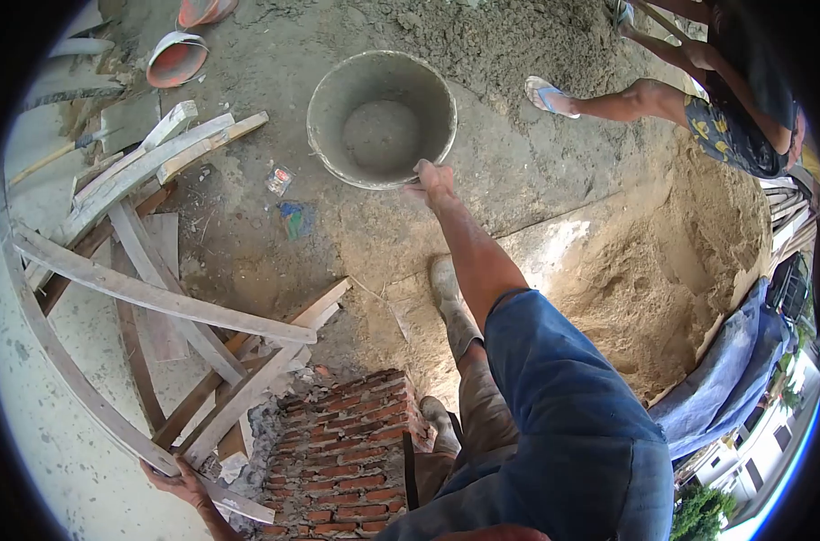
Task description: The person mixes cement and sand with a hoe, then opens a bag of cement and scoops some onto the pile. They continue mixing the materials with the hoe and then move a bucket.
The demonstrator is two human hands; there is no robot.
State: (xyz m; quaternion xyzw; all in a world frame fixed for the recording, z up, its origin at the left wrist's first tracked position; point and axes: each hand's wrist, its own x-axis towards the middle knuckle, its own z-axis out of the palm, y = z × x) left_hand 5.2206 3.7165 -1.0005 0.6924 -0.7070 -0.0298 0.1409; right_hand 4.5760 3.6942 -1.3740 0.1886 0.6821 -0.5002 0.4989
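Observation:
A large round bucket [381,120], grey with cement inside, stands on the dirty ground at the top middle. My right hand [434,183], at the end of an outstretched arm in a blue sleeve, grips its near rim with the fingers closed over the edge. At the lower left, my left hand [183,487] is on a curved wooden board [148,451], its fingers wrapped round the edge. Between the arms is a red brick block [342,455] with rough mortar joints.
Wooden planks [166,298] lean crosswise at the left. Two smaller buckets, one orange inside [176,63], lie at the top left. Another person [725,117] stands at the upper right near wet mortar [518,45]. A sand heap [671,261] and blue tarp [725,370] are right.

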